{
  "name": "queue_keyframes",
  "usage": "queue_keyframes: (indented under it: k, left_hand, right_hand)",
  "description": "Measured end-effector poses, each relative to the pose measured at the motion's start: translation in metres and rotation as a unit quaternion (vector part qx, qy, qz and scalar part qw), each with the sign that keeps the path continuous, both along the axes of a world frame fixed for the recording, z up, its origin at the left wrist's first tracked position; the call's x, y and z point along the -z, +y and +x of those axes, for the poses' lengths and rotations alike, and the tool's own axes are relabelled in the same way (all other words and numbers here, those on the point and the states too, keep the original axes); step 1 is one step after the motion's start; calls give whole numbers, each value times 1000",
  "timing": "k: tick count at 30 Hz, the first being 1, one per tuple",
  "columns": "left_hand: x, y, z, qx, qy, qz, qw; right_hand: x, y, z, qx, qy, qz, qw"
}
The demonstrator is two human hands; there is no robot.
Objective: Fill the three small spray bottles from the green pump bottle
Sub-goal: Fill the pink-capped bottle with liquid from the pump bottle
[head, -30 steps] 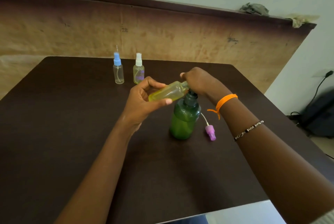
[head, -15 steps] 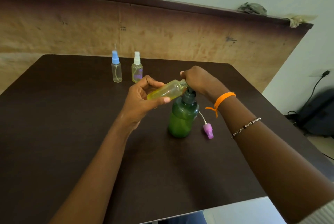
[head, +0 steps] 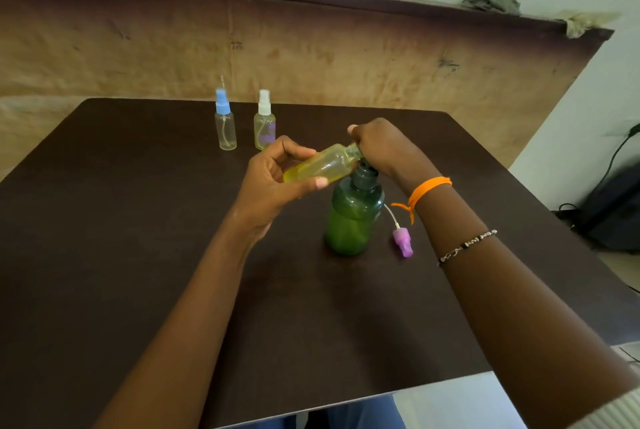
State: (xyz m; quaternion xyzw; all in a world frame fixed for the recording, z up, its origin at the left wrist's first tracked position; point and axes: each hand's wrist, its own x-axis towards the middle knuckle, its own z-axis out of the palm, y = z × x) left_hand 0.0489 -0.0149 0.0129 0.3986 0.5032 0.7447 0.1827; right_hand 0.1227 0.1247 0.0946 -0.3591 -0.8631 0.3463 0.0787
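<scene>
- Green pump bottle [head: 351, 221]: upright, mid-table [head: 138, 255].
- Uncapped spray bottle [head: 322, 164]: tilted, neck at the pump head, yellow liquid inside.
- Left hand [head: 273, 183]: fingers and thumb curled round that bottle.
- Right hand [head: 384, 148]: on the pump head; finger positions hidden.
- Purple sprayer cap [head: 402, 241]: lying beside the green bottle's base.
- Blue-capped bottle [head: 225, 124] and white-capped bottle [head: 265, 124]: upright, far side.
</scene>
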Motion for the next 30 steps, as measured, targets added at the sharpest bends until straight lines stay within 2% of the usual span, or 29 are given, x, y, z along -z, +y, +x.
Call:
queue_keyframes:
  k: [4, 7, 9, 14, 19, 22, 27, 30]
  left_hand:
    - [0, 1, 2, 1, -18, 8, 1000]
    - [0, 1, 1, -6, -10, 7, 1000]
    - [2, 1, 1, -9, -7, 1, 1000]
    - [2, 1, -1, -3, -9, 2, 1000]
    - [1, 1, 0, 3, -25, 14, 1000]
    - [0, 0, -2, -1, -22, 11, 1000]
    - [6, 1, -3, 3, -12, -1, 1000]
    - [6, 1, -3, 3, -14, 5, 1000]
  right_hand:
    - [-9, 2, -7, -5, -17, 38, 999]
    - [-7, 3, -6, -17, 17, 22, 999]
    - [-1, 4, -2, -33, -2, 21, 999]
    - [-1, 3, -3, -7, 20, 2, 1000]
    - [-11, 1, -6, 4, 5, 39, 999]
    - [-10, 2, -6, 8, 40, -4, 999]
    - [3, 2, -2, 15, 27, -13, 999]
    - [0, -1, 0, 17, 16, 14, 1000]
